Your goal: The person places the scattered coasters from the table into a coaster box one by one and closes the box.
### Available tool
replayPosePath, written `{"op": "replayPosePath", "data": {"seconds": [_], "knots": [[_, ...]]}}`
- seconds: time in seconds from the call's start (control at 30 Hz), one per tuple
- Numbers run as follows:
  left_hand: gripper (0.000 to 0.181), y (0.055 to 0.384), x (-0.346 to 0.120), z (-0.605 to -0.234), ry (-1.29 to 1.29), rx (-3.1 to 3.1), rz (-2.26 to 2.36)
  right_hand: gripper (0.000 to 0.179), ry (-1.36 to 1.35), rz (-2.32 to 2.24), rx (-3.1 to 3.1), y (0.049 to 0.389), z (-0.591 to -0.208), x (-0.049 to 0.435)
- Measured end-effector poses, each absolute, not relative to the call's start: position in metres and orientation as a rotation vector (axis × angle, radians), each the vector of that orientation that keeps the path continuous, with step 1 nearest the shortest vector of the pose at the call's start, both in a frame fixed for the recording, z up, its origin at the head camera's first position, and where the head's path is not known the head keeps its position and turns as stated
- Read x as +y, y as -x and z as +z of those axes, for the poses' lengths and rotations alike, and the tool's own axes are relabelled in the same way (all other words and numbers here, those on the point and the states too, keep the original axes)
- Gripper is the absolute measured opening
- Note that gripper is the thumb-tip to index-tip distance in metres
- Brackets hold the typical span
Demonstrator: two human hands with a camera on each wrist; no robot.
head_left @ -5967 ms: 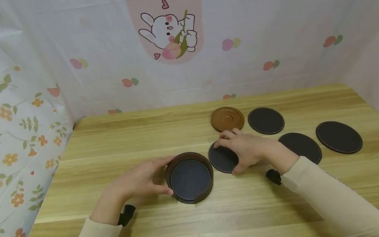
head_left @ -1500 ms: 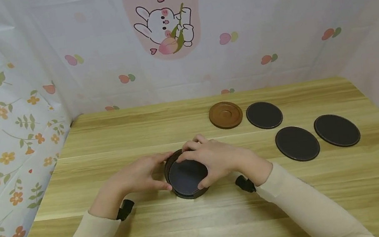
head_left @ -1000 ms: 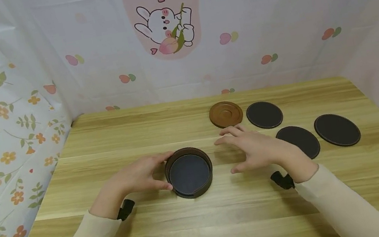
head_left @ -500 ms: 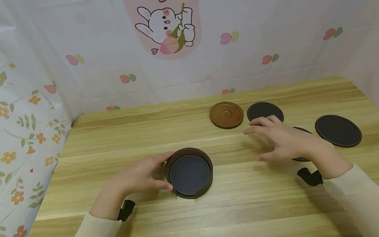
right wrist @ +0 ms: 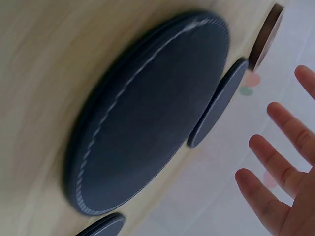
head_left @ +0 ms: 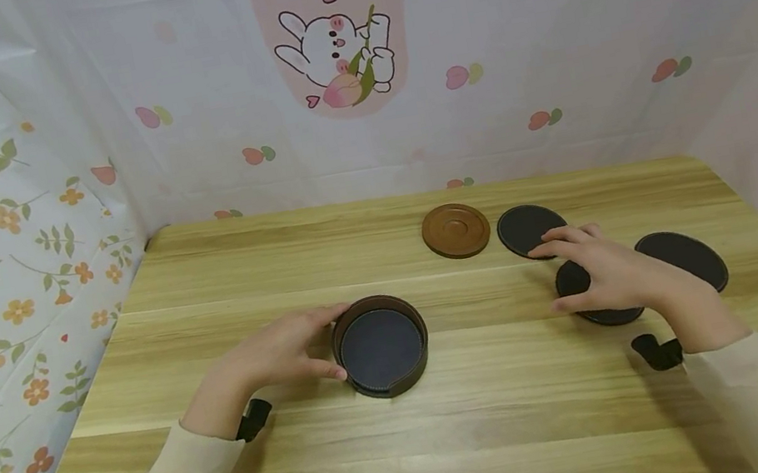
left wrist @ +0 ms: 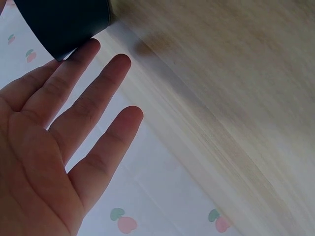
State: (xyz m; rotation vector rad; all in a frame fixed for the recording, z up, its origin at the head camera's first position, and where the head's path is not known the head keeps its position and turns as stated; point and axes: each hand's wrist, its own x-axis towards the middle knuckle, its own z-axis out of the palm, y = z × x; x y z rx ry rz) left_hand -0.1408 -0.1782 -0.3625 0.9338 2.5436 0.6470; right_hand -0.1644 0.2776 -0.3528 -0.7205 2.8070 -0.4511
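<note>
My left hand (head_left: 286, 354) rests beside a round dark coaster holder (head_left: 406, 380), index finger and thumb at its left wall. In the left wrist view, straight fingers reach the wall of the holder (left wrist: 69, 22). A stitched black coaster (head_left: 381, 348) lies flat inside it. My right hand (head_left: 613, 267) hovers with spread fingers over a black coaster (head_left: 571, 279), partly hiding it. The right wrist view shows this coaster (right wrist: 152, 113) flat on the table, apart from the loose fingers. Two more black coasters lie behind it (head_left: 525, 226) and to its right (head_left: 683, 259).
A brown wooden disc (head_left: 457, 231) with a ringed centre lies at the back, left of the rear coaster. The wood-grain table (head_left: 419, 466) ends at a patterned cloth backdrop (head_left: 198, 158). Another patterned cloth (head_left: 9, 251) hangs at the left.
My right hand has carried the coaster beside the holder into it, let go, and moved right over another coaster. My left hand has stayed at the holder.
</note>
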Motion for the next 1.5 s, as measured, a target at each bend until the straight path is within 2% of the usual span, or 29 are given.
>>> {"op": "replayPosePath", "data": {"seconds": [0.43, 1.0, 1.5], "knots": [[0.093, 0.140, -0.179, -0.363, -0.924, 2.542, 0.642, 0.079, 0.636, -0.433, 2.807, 0.168, -0.365, 0.306], [0.093, 0.140, -0.179, -0.365, -0.913, 2.540, 0.644, 0.088, 0.592, -0.407, 2.740, 0.165, -0.374, 0.320], [0.093, 0.138, -0.180, -0.363, -0.898, 2.536, 0.642, 0.083, 0.590, -0.398, 2.745, 0.161, -0.378, 0.317]]}}
